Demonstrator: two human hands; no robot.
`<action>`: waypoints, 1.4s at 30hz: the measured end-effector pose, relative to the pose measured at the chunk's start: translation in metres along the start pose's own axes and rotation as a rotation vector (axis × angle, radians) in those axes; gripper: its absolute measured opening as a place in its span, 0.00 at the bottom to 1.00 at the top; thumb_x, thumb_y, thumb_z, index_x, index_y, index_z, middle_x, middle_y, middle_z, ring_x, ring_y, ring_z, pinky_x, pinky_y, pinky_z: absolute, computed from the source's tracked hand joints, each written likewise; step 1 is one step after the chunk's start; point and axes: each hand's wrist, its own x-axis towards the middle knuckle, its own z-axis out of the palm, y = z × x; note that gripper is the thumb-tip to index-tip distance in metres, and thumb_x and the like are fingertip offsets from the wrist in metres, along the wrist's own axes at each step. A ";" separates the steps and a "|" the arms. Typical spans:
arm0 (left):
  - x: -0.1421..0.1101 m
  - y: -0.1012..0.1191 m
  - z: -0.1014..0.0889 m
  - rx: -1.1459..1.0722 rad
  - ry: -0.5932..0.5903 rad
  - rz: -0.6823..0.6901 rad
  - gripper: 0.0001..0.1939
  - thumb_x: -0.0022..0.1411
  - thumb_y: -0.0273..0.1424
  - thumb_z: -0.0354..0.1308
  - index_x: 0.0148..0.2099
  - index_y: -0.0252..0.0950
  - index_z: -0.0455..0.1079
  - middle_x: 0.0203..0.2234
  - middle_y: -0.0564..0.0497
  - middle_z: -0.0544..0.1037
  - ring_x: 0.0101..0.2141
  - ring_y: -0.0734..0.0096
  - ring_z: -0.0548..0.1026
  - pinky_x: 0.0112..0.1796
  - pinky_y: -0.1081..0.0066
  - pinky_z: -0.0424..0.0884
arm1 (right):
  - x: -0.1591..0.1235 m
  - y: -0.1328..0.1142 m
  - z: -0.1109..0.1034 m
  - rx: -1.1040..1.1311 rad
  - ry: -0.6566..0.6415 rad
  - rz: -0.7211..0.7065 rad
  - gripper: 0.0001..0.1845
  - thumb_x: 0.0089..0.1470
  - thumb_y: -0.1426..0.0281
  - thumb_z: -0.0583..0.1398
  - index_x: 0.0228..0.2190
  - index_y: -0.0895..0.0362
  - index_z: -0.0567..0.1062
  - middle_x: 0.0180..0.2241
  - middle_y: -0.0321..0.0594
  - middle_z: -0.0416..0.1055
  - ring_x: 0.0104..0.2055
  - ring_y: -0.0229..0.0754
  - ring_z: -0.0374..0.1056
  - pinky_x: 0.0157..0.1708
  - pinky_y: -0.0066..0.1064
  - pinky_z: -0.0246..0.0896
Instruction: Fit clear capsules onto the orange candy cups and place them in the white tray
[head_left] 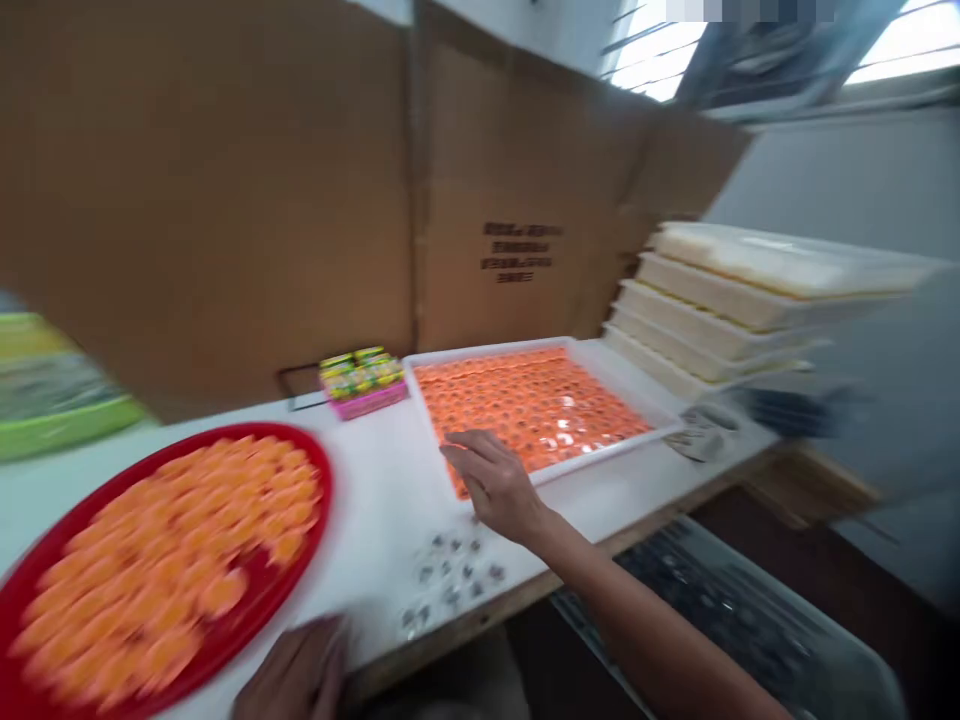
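Observation:
My right hand (501, 487) is over the near left corner of a white tray (600, 452). Its fingers reach left, slightly bent and a little apart, with nothing visible in them. An orange sheet (517, 400) dotted with rows of small dark spots lies in the tray. Several small clear-and-dark round pieces (452, 594) are scattered on the table below this hand. At the front edge my left hand (291, 672) rests, blurred, its fingertips hidden. Left of it, a red round tray (259, 572) carries many flat orange scalloped pieces (195, 520).
A pink box (367, 400) of small yellow-green items stands behind, against a tall cardboard panel (337, 200). Stacked white trays (697, 320) rise at the right, near a tape roll (705, 430). A clear bin (750, 620) of dark pieces sits below the table edge.

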 end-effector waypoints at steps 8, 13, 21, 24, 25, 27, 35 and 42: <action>-0.023 0.008 -0.053 -0.177 0.147 -0.322 0.09 0.61 0.23 0.52 0.43 0.37 0.70 0.32 0.47 0.76 0.33 0.66 0.75 0.36 0.68 0.72 | 0.057 -0.091 0.120 0.333 -0.298 0.077 0.10 0.59 0.73 0.54 0.39 0.54 0.75 0.37 0.41 0.74 0.40 0.40 0.70 0.40 0.31 0.65; -0.058 -0.009 -0.090 -0.078 0.308 -0.458 0.08 0.60 0.24 0.55 0.42 0.36 0.70 0.32 0.48 0.77 0.34 0.68 0.75 0.38 0.70 0.71 | 0.084 -0.117 0.172 0.208 -0.547 0.009 0.07 0.55 0.76 0.57 0.30 0.57 0.75 0.32 0.39 0.74 0.35 0.39 0.69 0.36 0.29 0.62; -0.081 -0.034 -0.117 0.027 0.389 -0.614 0.06 0.60 0.27 0.56 0.40 0.35 0.72 0.31 0.49 0.77 0.32 0.70 0.75 0.35 0.73 0.69 | 0.066 -0.150 0.208 -0.033 -0.713 -0.104 0.16 0.52 0.61 0.61 0.38 0.59 0.74 0.37 0.46 0.71 0.42 0.47 0.65 0.41 0.36 0.61; -0.077 -0.038 -0.118 0.015 0.384 -0.632 0.06 0.61 0.29 0.56 0.39 0.35 0.72 0.30 0.50 0.77 0.30 0.71 0.74 0.32 0.73 0.69 | 0.058 -0.152 0.213 -0.095 -0.727 -0.041 0.14 0.51 0.63 0.61 0.37 0.60 0.74 0.37 0.47 0.70 0.41 0.47 0.65 0.39 0.36 0.62; -0.075 -0.040 -0.118 0.009 0.382 -0.639 0.06 0.61 0.29 0.55 0.39 0.35 0.72 0.30 0.50 0.77 0.29 0.71 0.74 0.32 0.74 0.68 | 0.056 -0.152 0.212 -0.100 -0.734 -0.024 0.12 0.50 0.65 0.61 0.36 0.60 0.73 0.37 0.46 0.70 0.40 0.47 0.65 0.39 0.35 0.62; -0.069 -0.043 -0.117 -0.005 0.380 -0.658 0.07 0.61 0.29 0.55 0.40 0.35 0.72 0.30 0.50 0.77 0.28 0.72 0.74 0.31 0.74 0.68 | 0.052 -0.151 0.210 -0.092 -0.744 0.003 0.09 0.49 0.69 0.61 0.35 0.58 0.72 0.36 0.45 0.70 0.39 0.46 0.66 0.38 0.34 0.62; -0.051 -0.051 -0.111 -0.069 0.382 -0.712 0.09 0.61 0.33 0.55 0.40 0.34 0.73 0.32 0.49 0.78 0.29 0.70 0.74 0.27 0.75 0.69 | 0.049 -0.148 0.213 0.060 -0.651 0.019 0.20 0.52 0.60 0.60 0.43 0.59 0.70 0.41 0.46 0.69 0.44 0.47 0.65 0.43 0.36 0.61; -0.055 -0.044 -0.108 -0.140 0.375 -0.799 0.10 0.60 0.34 0.55 0.40 0.35 0.74 0.33 0.49 0.79 0.32 0.68 0.75 0.29 0.74 0.70 | 0.044 -0.151 0.220 0.048 -0.653 0.038 0.12 0.52 0.64 0.60 0.38 0.57 0.71 0.37 0.43 0.69 0.39 0.44 0.66 0.37 0.32 0.62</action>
